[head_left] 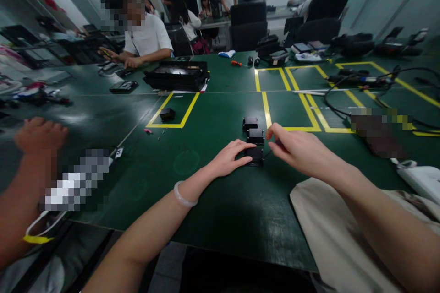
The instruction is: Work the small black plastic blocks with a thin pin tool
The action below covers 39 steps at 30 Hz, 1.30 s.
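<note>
Three small black boxes stand in a row on the green table (220,210): a far box (250,122), a middle box (255,136) and a near box (255,157). My left hand (229,158), with a pale bangle at its wrist, holds the near box, fingertips on its top and thumb at its near left side. To the right, my right hand (292,145) is closed in a pinch around a thin dark tool (268,153). Its tip points at the right side of the near box. Most of the tool is hidden by my fingers, and its kind cannot be made out.
A black box (167,114) lies inside a yellow tape frame (187,116). Black trays (177,75) and an orange-handled screwdriver (236,63) lie farther back. Cables (330,96) and beige cloth (319,210) are at right. Another person's arm (37,160) is at left.
</note>
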Tool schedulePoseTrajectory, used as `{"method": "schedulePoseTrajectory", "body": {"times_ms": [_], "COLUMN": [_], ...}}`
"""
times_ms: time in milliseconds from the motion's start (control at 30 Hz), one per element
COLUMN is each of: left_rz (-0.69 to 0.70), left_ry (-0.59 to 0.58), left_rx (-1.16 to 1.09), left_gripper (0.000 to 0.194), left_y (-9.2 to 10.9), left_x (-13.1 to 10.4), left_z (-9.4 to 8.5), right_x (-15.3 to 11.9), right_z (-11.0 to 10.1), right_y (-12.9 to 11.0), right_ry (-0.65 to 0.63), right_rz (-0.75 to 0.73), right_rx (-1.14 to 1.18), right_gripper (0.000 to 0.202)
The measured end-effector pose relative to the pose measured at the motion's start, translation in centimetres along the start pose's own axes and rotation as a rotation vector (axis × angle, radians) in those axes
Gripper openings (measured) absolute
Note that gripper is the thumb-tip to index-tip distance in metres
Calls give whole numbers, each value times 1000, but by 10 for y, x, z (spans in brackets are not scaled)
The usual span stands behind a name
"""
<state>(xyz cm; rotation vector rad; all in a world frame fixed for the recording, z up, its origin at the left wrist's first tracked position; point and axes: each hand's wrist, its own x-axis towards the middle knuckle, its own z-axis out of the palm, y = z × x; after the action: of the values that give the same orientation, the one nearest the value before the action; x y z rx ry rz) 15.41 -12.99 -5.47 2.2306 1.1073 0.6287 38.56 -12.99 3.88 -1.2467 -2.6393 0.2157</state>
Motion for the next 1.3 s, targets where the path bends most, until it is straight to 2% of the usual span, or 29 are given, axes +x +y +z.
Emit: {"method": "schedulePoseTrajectory", "body": {"times_ms": [233, 400, 600, 767, 967, 1167, 1300], "left_rz": [5, 2, 8, 8, 13, 17, 18], "left_ry": [2, 0, 2, -1, -6, -2, -4], "left_rx": [-2, 0, -1, 0, 7, 8, 8], "left_gripper": [40, 41, 40, 41, 40, 41, 40], "left_y": [-1, -1, -1, -1, -2, -2, -2], "left_x": [0, 0, 0, 0, 0, 0, 0], "left_z": [0, 0, 0, 0, 0, 0, 0], "right_x": [1, 0, 1, 0, 1, 0, 1], "right_z": [0, -1, -2, -2, 0, 1, 1], "right_y": [1, 2, 3, 5, 5, 7, 5], "right_ry": [0, -17, -40, -46, -49, -44, -39], "right_rz": [22, 8, 38, 6, 34, -9, 37], "right_rx": [-59, 24, -43, 32, -22, 35, -38], "right_gripper": [22, 18, 21, 16, 19, 16, 19]}}
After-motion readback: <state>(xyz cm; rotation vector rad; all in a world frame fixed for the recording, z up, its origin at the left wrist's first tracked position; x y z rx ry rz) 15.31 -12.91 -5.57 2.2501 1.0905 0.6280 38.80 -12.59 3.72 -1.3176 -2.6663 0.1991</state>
